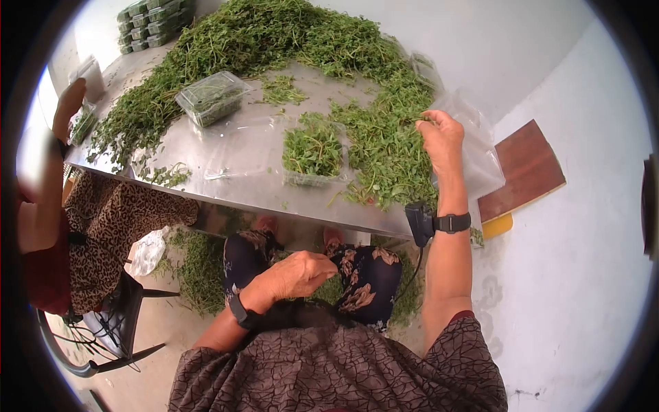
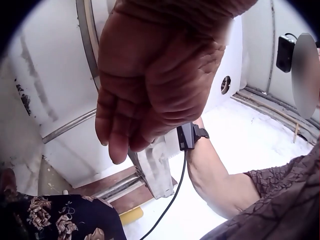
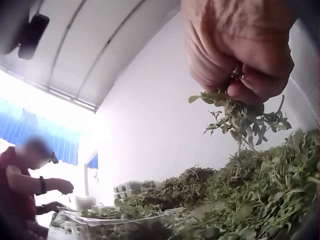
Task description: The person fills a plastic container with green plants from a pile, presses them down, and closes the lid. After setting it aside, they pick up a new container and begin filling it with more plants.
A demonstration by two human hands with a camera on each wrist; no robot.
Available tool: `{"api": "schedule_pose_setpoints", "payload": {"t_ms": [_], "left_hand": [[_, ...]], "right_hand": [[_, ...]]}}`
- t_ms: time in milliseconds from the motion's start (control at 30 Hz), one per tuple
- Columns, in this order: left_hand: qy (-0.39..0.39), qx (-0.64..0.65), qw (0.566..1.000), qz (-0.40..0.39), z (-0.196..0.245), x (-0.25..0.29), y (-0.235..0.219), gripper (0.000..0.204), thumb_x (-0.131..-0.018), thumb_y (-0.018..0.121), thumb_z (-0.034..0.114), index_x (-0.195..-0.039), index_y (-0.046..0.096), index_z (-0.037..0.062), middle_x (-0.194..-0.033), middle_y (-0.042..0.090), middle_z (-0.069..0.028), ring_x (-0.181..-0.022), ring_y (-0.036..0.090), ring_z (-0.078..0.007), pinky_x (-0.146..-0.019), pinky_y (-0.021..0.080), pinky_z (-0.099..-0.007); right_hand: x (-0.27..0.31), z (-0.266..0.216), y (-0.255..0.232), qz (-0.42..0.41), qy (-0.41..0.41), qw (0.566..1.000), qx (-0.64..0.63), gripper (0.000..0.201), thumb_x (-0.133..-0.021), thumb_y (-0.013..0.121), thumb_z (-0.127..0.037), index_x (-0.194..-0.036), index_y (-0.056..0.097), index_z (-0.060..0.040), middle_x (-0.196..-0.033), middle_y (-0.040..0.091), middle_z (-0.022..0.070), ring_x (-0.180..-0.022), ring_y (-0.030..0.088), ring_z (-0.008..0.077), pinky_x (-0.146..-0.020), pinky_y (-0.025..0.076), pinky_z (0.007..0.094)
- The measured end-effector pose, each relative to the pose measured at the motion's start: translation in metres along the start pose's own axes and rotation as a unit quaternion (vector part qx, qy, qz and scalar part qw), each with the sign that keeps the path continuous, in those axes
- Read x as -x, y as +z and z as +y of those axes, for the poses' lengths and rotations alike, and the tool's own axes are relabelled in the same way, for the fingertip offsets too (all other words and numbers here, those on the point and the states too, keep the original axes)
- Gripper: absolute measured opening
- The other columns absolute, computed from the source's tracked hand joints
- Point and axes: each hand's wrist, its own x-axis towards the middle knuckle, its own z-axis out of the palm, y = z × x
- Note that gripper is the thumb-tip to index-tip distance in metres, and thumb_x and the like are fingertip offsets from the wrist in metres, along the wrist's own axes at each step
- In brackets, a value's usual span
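My right hand (image 1: 443, 137) is raised over the right side of the pile of greens (image 1: 391, 130). It pinches a small bunch of leafy green sprigs (image 3: 245, 120), which hangs below the fingertips in the right wrist view. My left hand (image 1: 298, 275) hovers above my lap, away from the table, its fingers loosely bent and nothing seen in them. In the left wrist view its palm (image 2: 155, 75) faces the camera. A clear plastic clamshell box (image 1: 302, 180), heaped with greens, lies on the table with its lid (image 1: 240, 147) folded out to the left.
A filled clear box (image 1: 214, 97) stands farther back on the metal table (image 1: 195, 154). Filled boxes (image 1: 152, 24) are stacked at the back left. Another person's arm (image 1: 58, 130) reaches in at left, near a chair (image 1: 123, 329). Clear plastic (image 1: 480, 147) hangs by the right edge.
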Motion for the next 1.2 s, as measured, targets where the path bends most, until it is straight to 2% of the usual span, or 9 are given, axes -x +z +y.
{"api": "schedule_pose_setpoints", "payload": {"t_ms": [67,200,267,600,733,833,933,1133,1200], "left_hand": [[0.008,-0.002,1.0,-0.004,0.007,-0.001,-0.001,0.02,-0.08,0.056,0.002,-0.097,0.063,-0.0021,-0.087,0.064,-0.0172,-0.079,0.063,-0.0365,-0.068,0.051,-0.0403],[0.018,0.044,0.999,0.009,0.022,-0.005,-0.013,0.024,-0.079,0.054,-0.002,-0.1,0.063,-0.0031,-0.089,0.065,-0.0171,-0.076,0.067,-0.0308,-0.066,0.054,-0.0374],[0.032,0.05,0.998,0.028,0.025,-0.009,-0.017,0.025,-0.078,0.053,-0.003,-0.101,0.063,-0.0033,-0.089,0.065,-0.0167,-0.075,0.067,-0.0287,-0.066,0.054,-0.0363],[0.019,0.093,0.993,0.067,0.032,-0.008,-0.021,0.022,-0.081,0.052,-0.004,-0.1,0.064,-0.0041,-0.091,0.066,-0.0172,-0.075,0.069,-0.0256,-0.065,0.055,-0.0342],[0.026,0.096,0.993,0.065,0.025,-0.005,-0.016,0.021,-0.081,0.053,-0.003,-0.099,0.063,-0.005,-0.092,0.066,-0.0184,-0.075,0.069,-0.0267,-0.065,0.055,-0.035],[0.009,0.089,0.995,0.047,0.022,-0.003,-0.015,0.022,-0.081,0.052,-0.003,-0.099,0.063,-0.0052,-0.094,0.066,-0.0188,-0.075,0.069,-0.0271,-0.065,0.055,-0.0354],[0.001,0.078,0.996,0.051,0.024,0.0,-0.019,0.022,-0.081,0.051,-0.003,-0.099,0.064,-0.0049,-0.094,0.066,-0.0187,-0.075,0.069,-0.0271,-0.066,0.055,-0.0352],[0.005,0.052,0.99,0.13,0.029,0.01,-0.037,0.022,-0.08,0.054,-0.004,-0.098,0.065,-0.0028,-0.095,0.068,-0.0164,-0.078,0.068,-0.0264,-0.067,0.055,-0.0343],[0.077,-0.013,0.967,0.242,0.029,0.007,-0.051,0.021,-0.079,0.058,-0.004,-0.098,0.066,-0.0011,-0.096,0.068,-0.0149,-0.082,0.068,-0.0249,-0.07,0.055,-0.0341]], "right_hand": [[0.013,-0.008,0.0,-0.047,0.064,0.996,-0.039,0.015,-0.078,0.064,-0.003,-0.092,0.065,0.003,-0.067,0.06,0.0005,-0.046,0.045,0.0044,-0.04,0.034,0.0216],[0.029,-0.019,-0.011,-0.041,0.147,0.976,-0.156,0.014,-0.079,0.064,-0.005,-0.093,0.063,0.0002,-0.068,0.058,0.0005,-0.044,0.044,0.0048,-0.037,0.032,0.0201],[0.036,-0.018,-0.014,-0.084,0.181,0.937,-0.288,0.012,-0.081,0.063,-0.005,-0.092,0.06,-0.0021,-0.071,0.055,0.0004,-0.042,0.041,0.0047,-0.035,0.029,0.0186],[0.058,-0.057,0.013,-0.12,0.163,0.916,-0.346,0.013,-0.082,0.062,-0.006,-0.094,0.058,-0.0017,-0.073,0.055,0.0013,-0.043,0.043,0.0056,-0.035,0.031,0.0185],[0.056,-0.07,0.037,-0.135,0.146,0.94,-0.279,0.017,-0.084,0.063,-0.01,-0.096,0.059,0.0015,-0.075,0.06,0.0036,-0.045,0.048,0.0057,-0.036,0.036,0.0191],[0.057,-0.074,0.056,-0.222,0.092,0.952,-0.188,0.041,-0.087,0.061,-0.018,-0.118,0.053,0.0086,-0.092,0.065,0.0138,-0.059,0.062,0.0115,-0.041,0.043,0.0202],[0.062,-0.073,0.056,-0.225,0.068,0.961,-0.146,0.05,-0.089,0.06,-0.024,-0.125,0.048,0.0099,-0.099,0.064,0.0163,-0.063,0.063,0.0126,-0.044,0.045,0.0211],[0.07,-0.042,0.043,-0.192,0.05,0.977,-0.077,0.038,-0.091,0.058,-0.021,-0.12,0.058,0.0027,-0.092,0.066,0.0091,-0.068,0.063,0.0132,-0.054,0.047,0.0245],[0.075,-0.03,0.041,-0.185,-0.04,0.982,0.006,0.035,-0.09,0.06,-0.02,-0.119,0.059,-0.0005,-0.097,0.068,0.0104,-0.071,0.064,0.0148,-0.06,0.049,0.0257]]}}
